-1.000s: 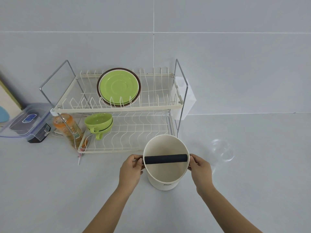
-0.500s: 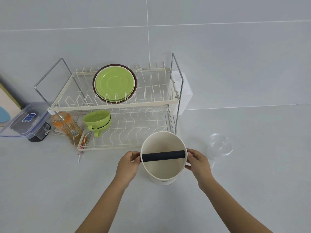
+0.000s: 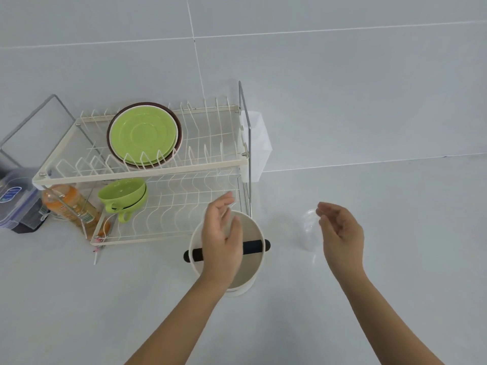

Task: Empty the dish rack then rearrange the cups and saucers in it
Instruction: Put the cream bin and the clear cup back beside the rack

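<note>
Two bare hands are raised over the white counter (image 3: 79, 312), neither holding anything. The left hand (image 3: 222, 239) hangs with fingers relaxed and slightly spread, directly above a cream round container (image 3: 253, 270) whose dark bar (image 3: 257, 246) runs across the mouth; part of the bar is hidden behind the palm. The right hand (image 3: 341, 231) is loosely cupped, fingers gently curved, empty. Just left of its fingertips, a clear plastic cup (image 3: 309, 225) lies on the counter, partly covered by the fingers; contact cannot be determined.

Beyond the left hand stands the two-tier dish rack (image 3: 184, 167), its front edge just behind the container. On the lower tier, left of the left hand and well apart from it, two green cups (image 3: 123, 194) sit nested, handles toward the front. On the upper tier, farther back, green saucers (image 3: 143, 134) stand upright in the slots with a brown-rimmed plate (image 3: 177, 119) behind them. A translucent caddy (image 3: 257, 143) hangs on the rack's right end.

Far left of the left hand, an orange bottle (image 3: 69, 206) lies against the rack frame, a clear lidded box (image 3: 15, 198) beside it.
</note>
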